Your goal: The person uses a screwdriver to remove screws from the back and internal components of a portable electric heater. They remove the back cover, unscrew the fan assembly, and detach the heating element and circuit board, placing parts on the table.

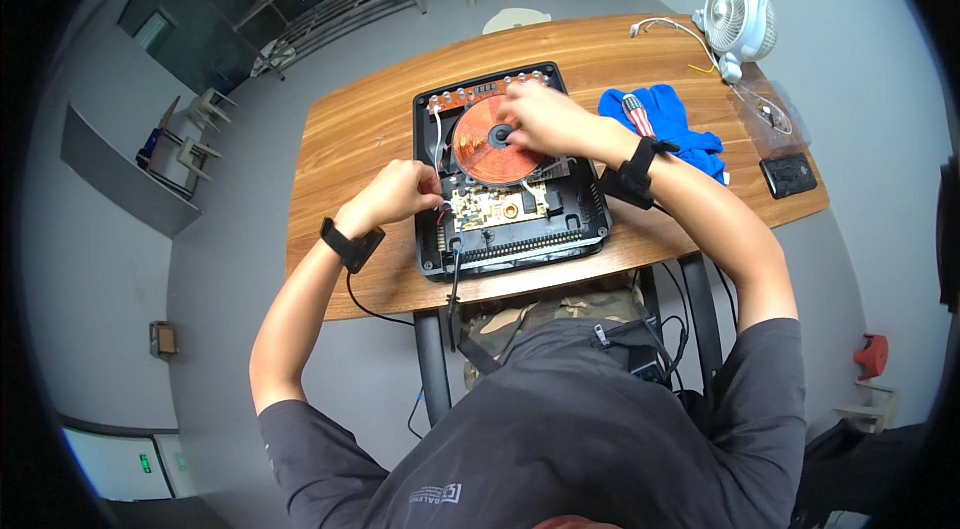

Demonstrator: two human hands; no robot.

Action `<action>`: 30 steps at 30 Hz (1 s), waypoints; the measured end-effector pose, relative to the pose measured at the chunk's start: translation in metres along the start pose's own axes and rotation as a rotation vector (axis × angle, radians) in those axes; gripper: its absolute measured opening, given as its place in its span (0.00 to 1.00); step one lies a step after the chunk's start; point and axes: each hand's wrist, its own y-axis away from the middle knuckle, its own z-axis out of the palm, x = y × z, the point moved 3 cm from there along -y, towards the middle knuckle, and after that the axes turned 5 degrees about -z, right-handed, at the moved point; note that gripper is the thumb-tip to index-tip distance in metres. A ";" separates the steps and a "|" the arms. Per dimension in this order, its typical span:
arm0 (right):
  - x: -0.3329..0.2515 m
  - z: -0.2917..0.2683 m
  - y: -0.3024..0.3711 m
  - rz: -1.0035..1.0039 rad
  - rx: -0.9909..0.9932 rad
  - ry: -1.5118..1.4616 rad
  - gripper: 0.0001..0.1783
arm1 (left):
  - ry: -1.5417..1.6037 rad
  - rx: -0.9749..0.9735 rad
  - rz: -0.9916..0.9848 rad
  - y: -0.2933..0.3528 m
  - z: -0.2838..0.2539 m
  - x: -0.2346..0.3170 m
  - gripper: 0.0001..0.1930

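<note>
Centrally on the wooden tabletop sits an opened black cooker, its copper coil and circuit board exposed. The right hand rests over the coil's far edge, fingers curled together; whether its grip pinches anything I cannot tell. The left hand is closed in a loose fist at the cooker's left rim, touching wires there. A blue cloth with a screwdriver lies just right, a white fan beyond.

Induction cooker | black housing, top removed, flat on counter | copper coil and pale circuit board exposed
</note>
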 end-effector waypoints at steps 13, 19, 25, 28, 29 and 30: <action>-0.074 0.030 -0.009 -0.386 -0.528 -0.017 0.20 | -0.045 0.151 0.110 0.001 0.019 -0.003 0.07; -0.080 0.038 -0.009 -0.398 -0.533 -0.022 0.21 | -0.070 0.192 0.085 -0.001 0.024 -0.004 0.06; -0.085 0.039 -0.012 -0.346 -0.572 0.016 0.22 | -0.049 0.199 0.069 0.000 0.025 -0.003 0.06; -0.080 0.049 -0.013 -0.374 -0.495 0.038 0.20 | -0.035 0.204 0.106 0.000 0.023 0.000 0.06; -0.081 0.051 -0.013 -0.389 -0.437 0.023 0.19 | -0.041 0.203 0.123 -0.001 0.022 -0.001 0.06; -0.080 0.052 -0.012 -0.403 -0.379 0.007 0.20 | -0.046 0.201 0.139 -0.001 0.022 0.000 0.06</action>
